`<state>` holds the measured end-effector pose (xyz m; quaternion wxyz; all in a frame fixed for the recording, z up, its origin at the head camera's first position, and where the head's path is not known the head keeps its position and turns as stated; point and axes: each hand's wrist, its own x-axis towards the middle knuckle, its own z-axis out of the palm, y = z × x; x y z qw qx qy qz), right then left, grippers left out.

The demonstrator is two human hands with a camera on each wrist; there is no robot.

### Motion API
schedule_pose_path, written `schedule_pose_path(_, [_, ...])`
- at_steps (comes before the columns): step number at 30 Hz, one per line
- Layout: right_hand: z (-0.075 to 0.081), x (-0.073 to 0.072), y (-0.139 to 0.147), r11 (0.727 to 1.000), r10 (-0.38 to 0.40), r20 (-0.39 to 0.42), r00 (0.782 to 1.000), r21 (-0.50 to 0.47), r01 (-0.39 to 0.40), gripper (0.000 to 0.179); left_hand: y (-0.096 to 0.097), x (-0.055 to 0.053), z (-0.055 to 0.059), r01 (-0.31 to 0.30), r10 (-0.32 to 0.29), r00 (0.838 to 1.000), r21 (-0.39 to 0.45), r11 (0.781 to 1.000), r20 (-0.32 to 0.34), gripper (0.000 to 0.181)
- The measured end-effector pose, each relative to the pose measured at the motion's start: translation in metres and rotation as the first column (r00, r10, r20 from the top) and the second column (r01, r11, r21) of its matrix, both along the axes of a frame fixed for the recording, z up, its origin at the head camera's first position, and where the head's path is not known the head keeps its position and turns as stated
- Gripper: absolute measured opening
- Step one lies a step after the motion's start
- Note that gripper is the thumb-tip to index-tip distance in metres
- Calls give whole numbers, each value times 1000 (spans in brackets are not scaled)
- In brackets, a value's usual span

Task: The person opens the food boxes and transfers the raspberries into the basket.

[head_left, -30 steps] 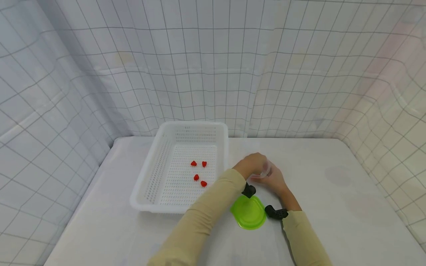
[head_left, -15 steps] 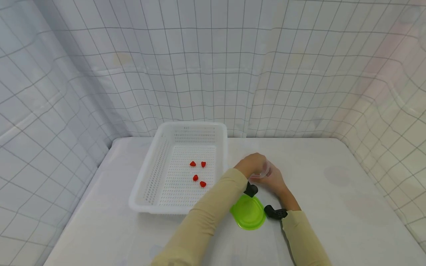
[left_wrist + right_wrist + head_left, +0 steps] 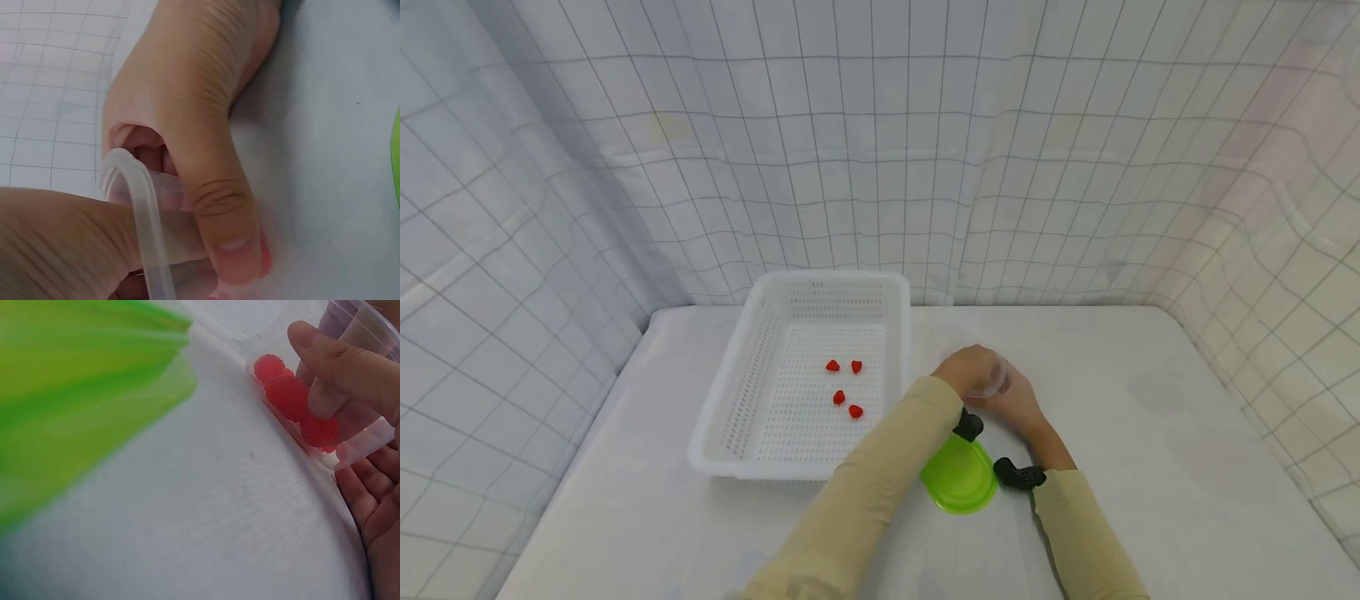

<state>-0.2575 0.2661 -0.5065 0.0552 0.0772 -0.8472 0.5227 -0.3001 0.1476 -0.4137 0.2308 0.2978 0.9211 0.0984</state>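
A clear plastic container [image 3: 998, 377] stands tilted to the right of the basket. My right hand [image 3: 1017, 403] grips it, the thumb pressed along its near wall. From above, my left hand [image 3: 967, 369] reaches in past the rim, which crosses over its fingers in the left wrist view. In the right wrist view, several raspberries [image 3: 287, 397] lie at the container's bottom, a blurred fingertip right against them. I cannot tell whether the left fingers pinch one. A bright green lid [image 3: 959, 477] lies on the table just nearer than both hands.
A white perforated basket [image 3: 718, 417] stands to the left, with several small red berries [image 3: 838, 398] spread over its floor. My left forearm passes over its near right corner. White-covered table [image 3: 1150, 433] extends to the right, and grid-patterned curtains [image 3: 880, 150] enclose the back and sides.
The head view has shifted slightly. Both hands stay at the container with only slight motion, and the berries in the basket keep their places.
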Motion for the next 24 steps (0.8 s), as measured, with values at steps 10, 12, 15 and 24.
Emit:
schedule_pose_path(10, [-5, -3, 1, 1000, -19, 19, 1000, 22, 19, 84, 1, -2, -2, 73, -74, 997, -24, 997, -28, 22])
schedule_pose_path(12, [-5, -3, 1, 1000, -17, 21, 1000, 14, 17, 83, 1, -3, -1, 87, -87, 996, -22, 996, -30, 23])
schedule_pose_path(15, [-5, -3, 2, 1000, -15, 21, 1000, 2, 15, 82, 1, -3, -1, 88, -88, 996, -20, 996, -32, 24])
schedule_pose_path(24, [-5, -3, 3, 1000, -10, 2, 1000, 6, 10, 83, 0, -2, 2, 80, -80, 996, 6, 997, -41, 24])
